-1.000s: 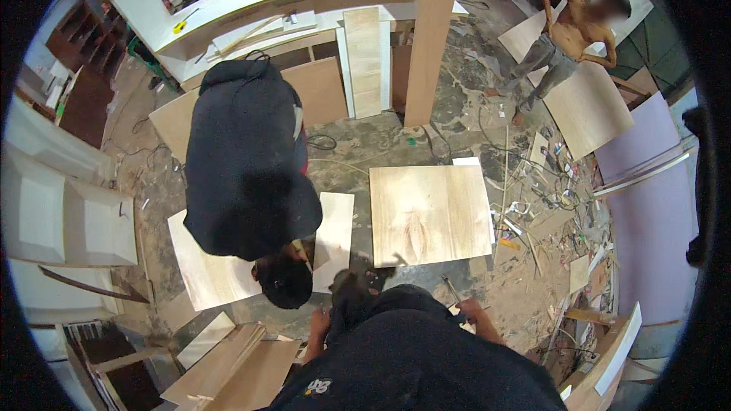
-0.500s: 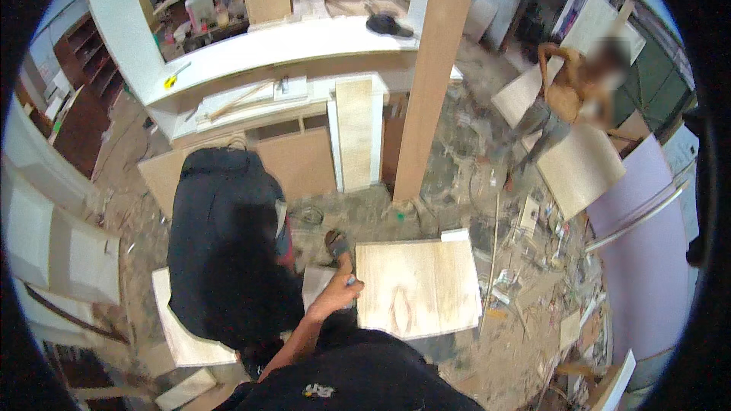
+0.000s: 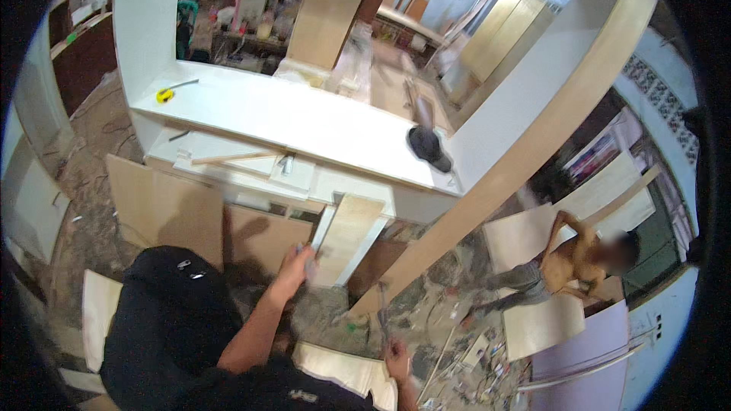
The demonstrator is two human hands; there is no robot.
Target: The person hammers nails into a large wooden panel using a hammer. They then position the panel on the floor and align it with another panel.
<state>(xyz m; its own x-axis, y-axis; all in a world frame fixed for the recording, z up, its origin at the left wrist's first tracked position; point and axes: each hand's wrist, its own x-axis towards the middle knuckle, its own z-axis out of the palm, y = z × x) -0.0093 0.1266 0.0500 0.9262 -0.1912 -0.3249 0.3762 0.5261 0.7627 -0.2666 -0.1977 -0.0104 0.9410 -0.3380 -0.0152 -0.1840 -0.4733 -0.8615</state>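
My left hand [image 3: 295, 268] is raised before the low cabinet front, near a narrow pale wood panel [image 3: 349, 232]. Its fingers are closed around a small greyish thing, too blurred to name. Lower and to the right, my right hand [image 3: 397, 358] grips a slim dark tool [image 3: 383, 316] that points upward, its kind unclear. Between my arms a pale wooden board [image 3: 346, 365] shows beyond my black shirt. A black bag with zips [image 3: 167, 320] is beside my left forearm.
A white counter [image 3: 289, 114] bears a yellow tape measure [image 3: 164, 96] and a black cap [image 3: 429, 148]. One long wooden post [image 3: 495, 190] slants at the right. Farther right, a person [image 3: 567, 262] bends among boards. Wood scraps [image 3: 476, 350] litter the floor.
The view has turned up and tilted. My left hand has moved from beside the pale board to in front of the cabinet. My right hand has come into view with the dark tool.
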